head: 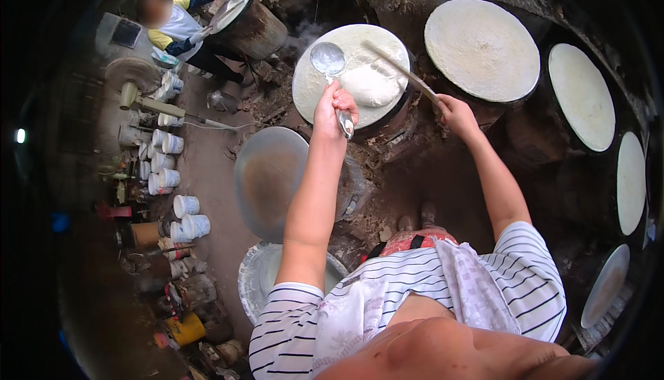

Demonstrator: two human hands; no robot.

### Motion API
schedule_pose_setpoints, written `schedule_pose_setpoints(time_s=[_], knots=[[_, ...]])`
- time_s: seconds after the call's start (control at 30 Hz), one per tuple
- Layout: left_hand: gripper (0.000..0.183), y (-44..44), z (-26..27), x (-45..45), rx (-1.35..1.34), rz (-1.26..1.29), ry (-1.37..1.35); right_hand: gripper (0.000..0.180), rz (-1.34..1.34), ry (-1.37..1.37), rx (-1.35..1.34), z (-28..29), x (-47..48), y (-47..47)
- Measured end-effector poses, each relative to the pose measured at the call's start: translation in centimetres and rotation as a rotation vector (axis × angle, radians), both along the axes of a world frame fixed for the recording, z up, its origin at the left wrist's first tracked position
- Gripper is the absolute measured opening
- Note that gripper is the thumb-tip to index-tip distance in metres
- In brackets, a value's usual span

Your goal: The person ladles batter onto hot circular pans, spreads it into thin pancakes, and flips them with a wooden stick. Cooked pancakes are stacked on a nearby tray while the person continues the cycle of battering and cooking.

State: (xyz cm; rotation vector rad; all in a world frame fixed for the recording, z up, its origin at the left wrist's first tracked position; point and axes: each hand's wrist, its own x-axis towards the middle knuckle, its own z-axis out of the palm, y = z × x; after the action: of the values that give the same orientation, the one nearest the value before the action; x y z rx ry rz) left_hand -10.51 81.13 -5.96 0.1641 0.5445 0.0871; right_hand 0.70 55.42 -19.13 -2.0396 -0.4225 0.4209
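My left hand is closed around the handle of a metal ladle, whose round bowl is over the left part of a batter-covered round griddle. In my right hand is the near end of a long flat stick, and its far end is over the same griddle. Between the two tools a thick white mound of batter or dough lies on the griddle's right half. Whether the ladle's bowl touches the white layer, I cannot tell.
Several other round griddles bear pale sheets, one at the right. A bare griddle and a basin are at my left. Farther left are white buckets and a fan. A co-worker stands at the upper left.
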Motion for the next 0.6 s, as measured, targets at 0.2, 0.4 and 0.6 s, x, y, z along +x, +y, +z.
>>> schedule_pose_setpoints(time_s=[0.2,0.4,0.6], knots=[[0.031,-6.6,-8.7,-0.4,0.269,0.162,0.088,0.029,-0.092,0.325,0.240,-3.3,-9.3,5.0],[0.030,-6.9,-4.2,-2.6,-0.876,0.253,-0.333,0.034,0.037,-0.159,-0.021,4.8,-8.6,6.5],[0.031,-3.9,3.3,-10.3,-0.784,0.287,-0.660,0.033,0.272,0.010,0.029,-1.4,-4.8,7.4]])
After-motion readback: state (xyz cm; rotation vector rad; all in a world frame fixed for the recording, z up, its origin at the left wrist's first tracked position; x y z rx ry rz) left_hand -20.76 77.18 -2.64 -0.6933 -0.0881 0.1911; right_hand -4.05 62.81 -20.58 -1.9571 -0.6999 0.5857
